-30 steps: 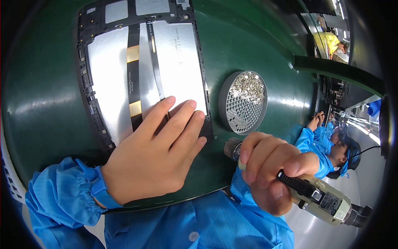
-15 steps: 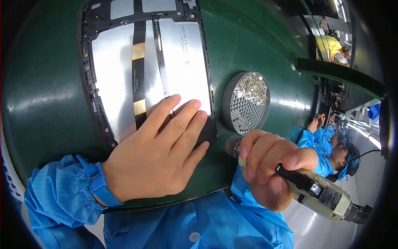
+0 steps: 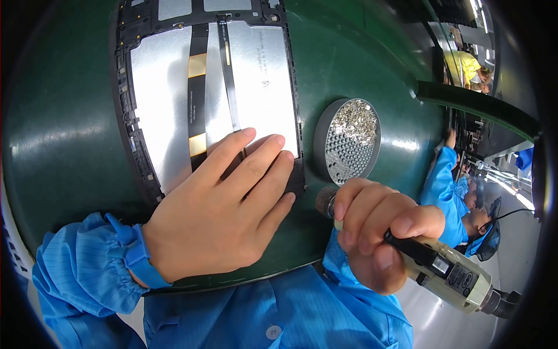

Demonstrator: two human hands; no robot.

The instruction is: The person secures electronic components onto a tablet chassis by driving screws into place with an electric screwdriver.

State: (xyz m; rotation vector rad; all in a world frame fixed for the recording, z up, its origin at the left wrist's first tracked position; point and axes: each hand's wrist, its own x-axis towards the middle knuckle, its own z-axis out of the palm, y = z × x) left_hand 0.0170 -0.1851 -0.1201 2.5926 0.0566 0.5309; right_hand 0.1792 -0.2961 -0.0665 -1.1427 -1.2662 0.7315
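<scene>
My left hand (image 3: 224,203) lies flat on the lower part of an opened tablet (image 3: 261,87), fingers stretched out over its silver metal plate. Black and gold ribbon cables (image 3: 197,104) run down the tablet's middle, and my fingers cover the lower end of the thinner one. In my right hand (image 3: 378,232) is a cream-coloured electric screwdriver (image 3: 465,279), gripped with the thumb resting along its black lever. Its knurled collar (image 3: 326,201) points left, toward the tablet's lower right corner and apart from it. The bit's tip cannot be made out.
Right of the tablet stands a round grey dish (image 3: 349,142) of small silver screws, with a perforated plate. The work surface is a green table (image 3: 64,128). A green curved bar (image 3: 476,104) crosses at right. Another person in blue (image 3: 447,186) works beyond it.
The tablet and my left hand have shifted very slightly to the right. The neighbouring person has stretched an arm forward. My right hand keeps its grip on the electric screwdriver.
</scene>
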